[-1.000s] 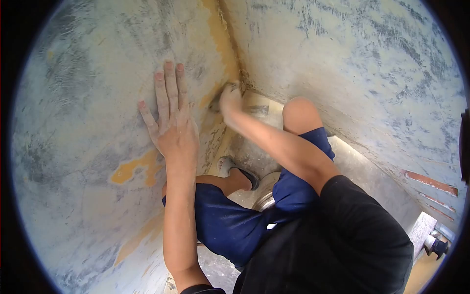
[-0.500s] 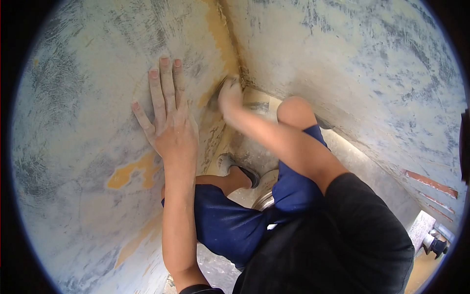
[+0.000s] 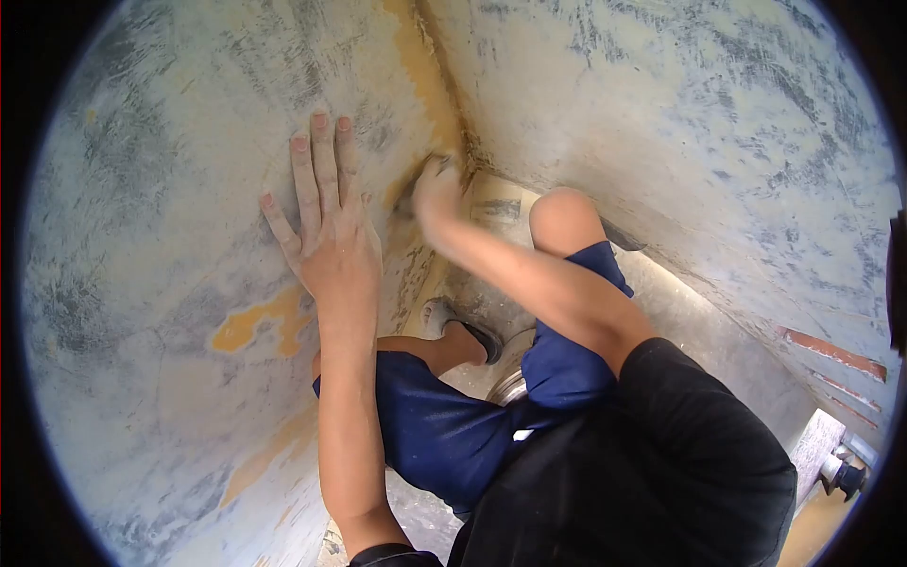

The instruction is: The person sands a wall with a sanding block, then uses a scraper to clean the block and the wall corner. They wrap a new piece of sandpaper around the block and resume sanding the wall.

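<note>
My left hand (image 3: 338, 241) lies flat against the patchy grey-white left wall (image 3: 208, 227), fingers spread and dusted with pale powder. Close to the corner, my right hand (image 3: 439, 197) is closed and blurred by motion. It presses a thin dark piece, which looks like sandpaper (image 3: 405, 203), to the left wall beside a yellowish strip (image 3: 416, 57). Most of that piece is hidden behind the fingers.
A second mottled wall (image 3: 661, 123) meets the left one at the corner. My bent knee (image 3: 567, 219) and shoed foot (image 3: 472, 338) are on the dusty floor (image 3: 487, 283) below. A metal fitting with a black knob (image 3: 844, 475) stands at lower right.
My right hand has shifted slightly left and down along the wall near the corner, still holding the dark piece. My left hand stays flat in nearly the same place.
</note>
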The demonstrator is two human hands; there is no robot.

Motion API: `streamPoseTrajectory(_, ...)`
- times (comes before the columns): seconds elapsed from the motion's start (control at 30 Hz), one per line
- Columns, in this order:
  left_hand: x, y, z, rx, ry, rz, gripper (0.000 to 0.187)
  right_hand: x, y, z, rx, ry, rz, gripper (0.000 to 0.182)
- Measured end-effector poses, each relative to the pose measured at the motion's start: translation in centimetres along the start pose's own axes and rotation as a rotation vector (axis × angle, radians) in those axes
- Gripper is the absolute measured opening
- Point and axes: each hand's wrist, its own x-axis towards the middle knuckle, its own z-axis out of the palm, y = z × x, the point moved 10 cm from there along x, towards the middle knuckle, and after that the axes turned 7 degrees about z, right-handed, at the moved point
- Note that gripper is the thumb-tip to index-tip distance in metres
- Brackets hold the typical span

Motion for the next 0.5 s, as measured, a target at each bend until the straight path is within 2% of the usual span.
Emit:
streamPoseTrajectory(0.07,0.1,0.0,0.0,0.031,-0.012,-0.01,0.076,-3.6,1.0,1.6,-0.167,0.002,-0.162,0.045)
streamPoseTrajectory(0.17,0.1,0.0,-0.1,0.007,0.0,-0.008,0.076,-2.1,-1.0,0.0,-0.116,0.077,-0.186,0.041)
streamPoseTrajectory(0.2,-0.2,0.1,-0.1,0.007,-0.008,-0.001,0.076,1.7,-0.3,0.0,-0.024,0.081,-0.112,0.041)
streamPoseTrajectory(0.23,-0.1,0.1,-0.1,0.006,-0.006,0.006,0.076,2.2,-0.8,-0.1,-0.021,0.077,-0.114,0.041)
streamPoseTrajectory(0.3,0.0,-0.1,-0.1,0.001,0.005,0.003,0.076,2.9,0.2,-0.7,0.02,0.099,0.121,0.04)
streamPoseTrajectory(0.37,0.0,-0.1,0.2,-0.043,-0.005,-0.022,0.083,0.3,-0.2,0.8,-0.029,0.002,-0.048,0.034)
streamPoseTrajectory(0.43,0.1,-0.1,0.2,0.01,-0.037,-0.022,0.082,-2.6,-0.6,1.0,-0.281,0.142,-0.152,0.033)
streamPoseTrajectory(0.47,0.1,0.0,0.3,0.066,-0.067,-0.027,0.082,-2.1,-1.2,1.0,-0.076,-0.041,-0.119,0.036)
streamPoseTrajectory(0.5,0.0,0.1,0.3,0.064,-0.072,-0.021,0.082,0.0,-2.1,0.0,-0.076,-0.037,-0.112,0.036)
